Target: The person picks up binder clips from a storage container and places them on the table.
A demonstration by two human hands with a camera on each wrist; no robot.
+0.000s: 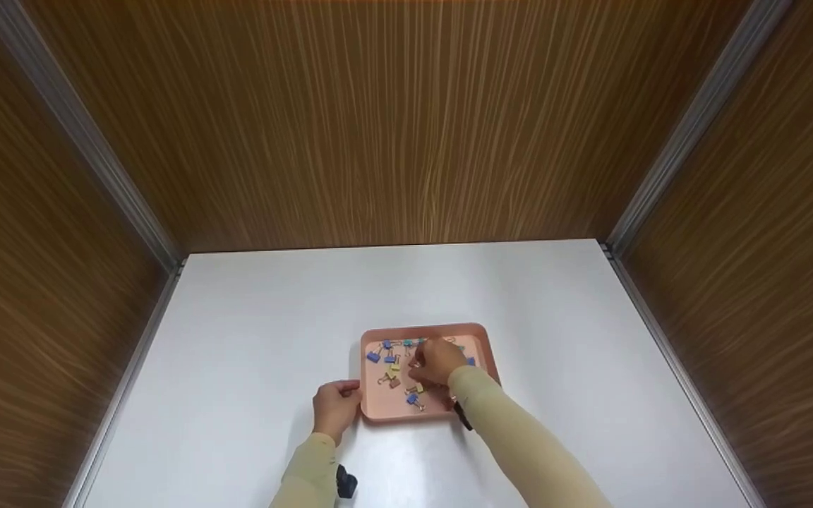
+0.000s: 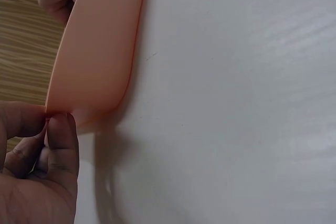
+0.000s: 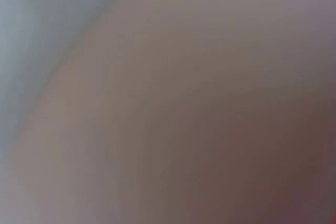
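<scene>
A shallow pink tray (image 1: pixel 396 416) lies on the white table, with several small binder clips in blue, yellow, teal and pink scattered over its bottom. My left hand (image 1: pixel 336 408) is at the tray's left side; in the left wrist view its thumb and fingers pinch the tray's corner rim. My right hand (image 1: pixel 440 361) reaches into the tray from the right, fingers bent and pointing left among the clips. A yellow clip (image 1: pixel 395 367) lies just left of its fingertips, and a blue clip (image 1: pixel 413 399) lies nearer the front. I cannot tell whether the right fingers hold a clip.
The white table (image 1: pixel 251 317) extends around the tray. A brown wood-grain panel (image 1: pixel 392 127) stands behind it, with similar panels at both sides and metal rails along the corners. In the right wrist view a blurred surface fills most of the picture.
</scene>
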